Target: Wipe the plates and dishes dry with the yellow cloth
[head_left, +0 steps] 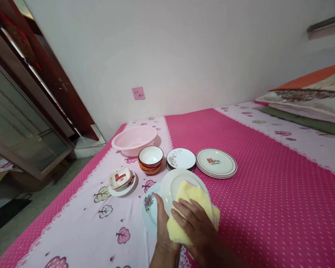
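My left hand (164, 227) holds a white plate (169, 186) by its left and lower edge, thumb along the rim. The plate is tilted above the bed. On its face lies a folded yellow cloth (197, 195), pressed flat under the fingers of my right hand (194, 221). Behind and below the held plate, a pale blue plate with a flower print (148, 208) rests on the bedspread, partly hidden. The lower part of the held plate is covered by the cloth and my hands.
Across the bedspread (257, 208) stand a pink basin (135, 139), stacked bowls (150, 158), dark-edged plates (181, 158), red-rimmed plates (216, 162) and a square dish (120, 177) on a small plate. Folded bedding (309, 100) lies at the right by the wall.
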The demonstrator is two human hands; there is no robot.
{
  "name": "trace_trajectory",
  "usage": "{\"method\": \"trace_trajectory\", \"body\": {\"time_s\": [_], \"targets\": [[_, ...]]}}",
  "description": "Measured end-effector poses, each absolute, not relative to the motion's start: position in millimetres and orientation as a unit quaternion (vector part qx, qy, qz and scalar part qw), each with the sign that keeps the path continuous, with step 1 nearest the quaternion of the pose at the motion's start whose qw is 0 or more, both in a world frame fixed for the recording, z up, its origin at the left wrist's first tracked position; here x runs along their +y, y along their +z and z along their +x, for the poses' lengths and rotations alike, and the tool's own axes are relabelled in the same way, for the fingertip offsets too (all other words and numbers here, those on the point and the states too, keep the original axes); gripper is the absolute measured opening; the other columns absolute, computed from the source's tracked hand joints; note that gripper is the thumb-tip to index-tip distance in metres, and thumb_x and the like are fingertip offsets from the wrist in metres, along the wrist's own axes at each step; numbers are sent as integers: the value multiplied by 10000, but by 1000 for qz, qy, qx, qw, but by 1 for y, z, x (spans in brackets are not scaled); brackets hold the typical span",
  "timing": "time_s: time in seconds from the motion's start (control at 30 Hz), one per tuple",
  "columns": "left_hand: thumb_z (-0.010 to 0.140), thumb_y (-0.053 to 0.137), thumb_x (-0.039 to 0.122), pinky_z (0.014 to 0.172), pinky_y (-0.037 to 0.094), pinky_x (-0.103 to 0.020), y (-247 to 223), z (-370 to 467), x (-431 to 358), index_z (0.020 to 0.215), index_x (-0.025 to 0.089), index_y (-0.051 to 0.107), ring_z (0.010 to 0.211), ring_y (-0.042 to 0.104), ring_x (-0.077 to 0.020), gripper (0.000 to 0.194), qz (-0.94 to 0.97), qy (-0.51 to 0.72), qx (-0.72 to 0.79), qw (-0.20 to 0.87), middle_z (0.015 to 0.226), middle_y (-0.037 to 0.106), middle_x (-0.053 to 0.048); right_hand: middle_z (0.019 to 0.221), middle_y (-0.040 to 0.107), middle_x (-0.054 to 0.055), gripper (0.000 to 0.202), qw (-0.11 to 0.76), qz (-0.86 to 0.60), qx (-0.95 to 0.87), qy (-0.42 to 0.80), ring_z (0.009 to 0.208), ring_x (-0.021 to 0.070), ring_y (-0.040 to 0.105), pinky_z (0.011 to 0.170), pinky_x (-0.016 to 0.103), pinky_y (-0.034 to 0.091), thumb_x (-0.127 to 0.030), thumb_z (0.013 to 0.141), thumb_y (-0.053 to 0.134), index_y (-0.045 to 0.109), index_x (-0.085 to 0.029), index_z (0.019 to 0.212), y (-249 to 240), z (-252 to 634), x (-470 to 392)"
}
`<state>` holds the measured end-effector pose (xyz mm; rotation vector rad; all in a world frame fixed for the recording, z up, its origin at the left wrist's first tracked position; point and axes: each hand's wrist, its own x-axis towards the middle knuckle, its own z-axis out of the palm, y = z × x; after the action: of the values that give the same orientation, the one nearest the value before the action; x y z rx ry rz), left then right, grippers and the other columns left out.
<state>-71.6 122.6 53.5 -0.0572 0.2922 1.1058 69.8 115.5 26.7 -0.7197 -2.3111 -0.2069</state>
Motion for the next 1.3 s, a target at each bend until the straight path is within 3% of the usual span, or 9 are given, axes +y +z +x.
{"method": "trace_trajectory", "body": {"time_s": [0.1,0.27,0.47,0.63,0.87,1.07,1.3], "targets": [[821,695,709,662,615,-175,56,-66,119,1189,74,651,730,740,-132,735,-85,517,132,841,883,742,-93,1531,557,132,665,340,-263,-899,-80,1438,325,480,1163,530,452,-322,941,555,399,-128,1558,39,73,114],[968,553,617,779,594,-138,58,-48,115,1143,109,658,823,743,-106,548,-119,542,106,825,928,760,-96,1549,540,115,766,341,-302,-890,-27,1435,328,484,1201,554,414,-259,891,576,318,-183,1608,54,75,117],[1057,388,522,1075,507,-260,54,-26,113,1214,128,709,1137,704,-166,532,-41,570,146,807,1161,767,-132,1445,619,135,550,399,-331,-855,-7,1349,368,556,1189,592,382,-254,938,529,472,-182,1480,61,87,136],[991,459,625,1214,370,-422,45,-24,109,1335,159,681,1445,481,-295,621,66,538,134,830,1445,643,-131,1369,651,145,424,422,-397,-815,-17,1295,345,584,1135,599,414,-317,999,519,515,-189,1403,69,100,155],[964,457,682,1250,284,-492,41,-30,114,1349,167,684,1478,436,-341,682,110,527,123,834,1435,654,-136,1356,654,133,398,429,-484,-761,55,1297,328,577,1103,549,464,-434,1011,519,572,-206,1333,63,110,170],[961,417,714,1265,251,-482,34,-43,123,1371,165,668,1506,394,-334,730,120,563,111,810,1494,598,-142,1335,652,155,403,431,-497,-749,79,1268,324,591,1095,555,477,-436,1005,497,565,-191,1319,54,118,180],[938,435,743,1272,242,-467,35,-55,131,1321,183,710,1493,418,-325,733,118,594,94,790,1456,632,-138,1367,644,171,435,451,-489,-739,108,1313,332,572,1125,574,453,-434,983,513,562,-187,1338,47,115,178]]}}
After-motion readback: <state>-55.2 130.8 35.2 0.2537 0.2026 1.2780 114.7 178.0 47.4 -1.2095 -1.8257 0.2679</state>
